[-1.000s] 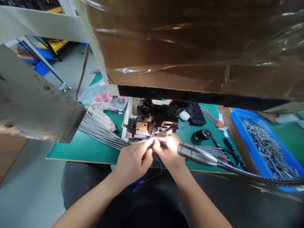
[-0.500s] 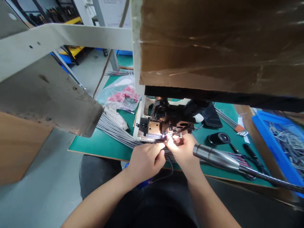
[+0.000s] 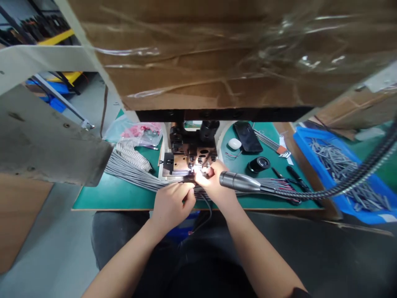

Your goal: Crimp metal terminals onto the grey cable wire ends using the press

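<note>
My left hand (image 3: 174, 203) is closed in a pinch just in front of the machine's lower block; what lies between the thumb and fingers is hidden. Reaching into the bright light at the press head (image 3: 194, 153), my right hand (image 3: 215, 182) has its fingers pressed together around something too small and glare-washed to name. A bundle of grey cables (image 3: 133, 171) runs across the bench behind and under both hands, its stripped coloured ends (image 3: 276, 185) at the right. The metal gooseneck lamp (image 3: 238, 182) points at the work from the right, over my right wrist.
A taped brown cardboard cover (image 3: 201, 58) hangs low above. A bag of pink parts (image 3: 139, 131) lies left. On the right are a phone (image 3: 248, 137), a white case (image 3: 234, 144), a black cylinder (image 3: 258, 164), hex keys (image 3: 269, 142) and a blue bin (image 3: 344, 174) of grey pieces.
My view has turned to the right, so the phone, white case and more of the blue bin show. Both hands keep nearly the same pose at the machine.
</note>
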Action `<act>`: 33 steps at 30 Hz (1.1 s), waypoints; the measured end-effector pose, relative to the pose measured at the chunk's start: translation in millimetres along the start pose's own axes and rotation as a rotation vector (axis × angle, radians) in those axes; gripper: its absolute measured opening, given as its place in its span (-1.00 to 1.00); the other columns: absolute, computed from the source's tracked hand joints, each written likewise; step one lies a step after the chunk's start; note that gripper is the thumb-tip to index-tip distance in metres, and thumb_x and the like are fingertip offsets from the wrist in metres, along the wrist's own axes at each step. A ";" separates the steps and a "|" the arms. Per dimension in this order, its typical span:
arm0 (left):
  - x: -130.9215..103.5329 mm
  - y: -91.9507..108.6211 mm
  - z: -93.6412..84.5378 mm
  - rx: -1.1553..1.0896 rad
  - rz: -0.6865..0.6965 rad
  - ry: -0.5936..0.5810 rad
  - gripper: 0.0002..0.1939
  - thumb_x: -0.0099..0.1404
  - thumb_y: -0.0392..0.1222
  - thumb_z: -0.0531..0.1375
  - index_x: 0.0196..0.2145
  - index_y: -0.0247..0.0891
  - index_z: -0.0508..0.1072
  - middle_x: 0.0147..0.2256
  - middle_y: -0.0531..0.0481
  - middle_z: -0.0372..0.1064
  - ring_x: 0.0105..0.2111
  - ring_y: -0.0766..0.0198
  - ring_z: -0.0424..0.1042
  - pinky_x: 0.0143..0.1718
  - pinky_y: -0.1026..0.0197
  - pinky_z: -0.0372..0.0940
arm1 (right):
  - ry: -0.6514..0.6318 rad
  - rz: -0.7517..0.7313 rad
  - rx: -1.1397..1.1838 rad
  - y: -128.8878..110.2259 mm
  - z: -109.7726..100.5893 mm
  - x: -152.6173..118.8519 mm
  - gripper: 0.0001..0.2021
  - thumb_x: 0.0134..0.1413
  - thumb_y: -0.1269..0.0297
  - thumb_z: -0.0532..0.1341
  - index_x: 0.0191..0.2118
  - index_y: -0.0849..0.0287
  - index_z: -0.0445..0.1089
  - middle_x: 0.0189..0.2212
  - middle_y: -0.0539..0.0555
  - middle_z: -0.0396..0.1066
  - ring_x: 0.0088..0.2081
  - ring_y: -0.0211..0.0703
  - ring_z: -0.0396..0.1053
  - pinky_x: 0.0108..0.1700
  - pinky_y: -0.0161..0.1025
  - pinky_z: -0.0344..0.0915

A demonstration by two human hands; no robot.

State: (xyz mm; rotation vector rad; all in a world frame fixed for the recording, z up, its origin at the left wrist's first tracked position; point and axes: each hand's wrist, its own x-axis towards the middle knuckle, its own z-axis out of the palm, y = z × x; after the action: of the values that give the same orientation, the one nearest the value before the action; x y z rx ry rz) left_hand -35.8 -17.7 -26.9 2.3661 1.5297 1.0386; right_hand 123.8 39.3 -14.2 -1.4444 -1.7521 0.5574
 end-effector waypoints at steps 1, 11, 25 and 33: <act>-0.2 -0.3 0.2 0.008 0.007 0.010 -0.83 0.37 -0.32 0.14 -0.19 -0.27 0.53 -0.30 -0.02 0.59 -0.31 0.18 0.56 -0.26 0.18 0.33 | -0.011 -0.001 0.022 0.1 -0.5 1.5 -0.71 0.02 0.23 0.30 -0.51 0.08 0.13 -0.59 -0.14 0.08 -0.56 -0.29 0.03 -0.49 -0.26 -0.02; -6.2 14.2 10.0 0.227 0.217 0.035 -0.87 0.35 -0.31 0.19 -0.16 -0.27 0.52 -0.40 -0.01 0.51 -0.38 0.14 0.47 -0.30 0.13 0.29 | 0.041 -0.195 0.224 21.1 -31.7 -49.6 -0.95 0.04 0.38 0.24 -0.34 0.09 0.40 -0.36 0.04 0.44 -0.27 -0.08 0.34 -0.11 -0.12 0.29; 68.0 100.8 69.1 0.464 0.325 -0.483 -0.80 0.33 -0.47 0.08 -0.17 -0.36 0.46 -0.23 -0.21 0.44 -0.19 -0.04 0.44 -0.26 0.04 0.32 | 0.099 0.529 0.835 76.9 -68.0 -115.6 -0.74 0.11 0.12 0.30 -0.15 0.16 0.53 -0.48 0.01 0.50 -0.49 -0.21 0.47 -0.46 -0.28 0.40; 58.1 95.1 77.9 0.432 0.424 -0.267 -0.86 0.34 -0.41 0.10 -0.32 -0.26 0.42 -0.36 -0.14 0.37 -0.28 -0.01 0.37 -0.29 0.02 0.25 | 0.284 0.714 1.077 87.3 -88.1 -105.0 -0.59 -0.01 0.01 0.44 -0.14 0.22 0.55 -0.45 0.05 0.54 -0.48 -0.27 0.50 -0.50 -0.42 0.39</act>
State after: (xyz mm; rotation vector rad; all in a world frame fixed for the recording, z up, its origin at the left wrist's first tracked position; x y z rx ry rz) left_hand 97.6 5.2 -14.3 3.0673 1.2859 0.4386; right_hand 251.8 -51.1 -57.2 -1.1786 -0.4492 1.3216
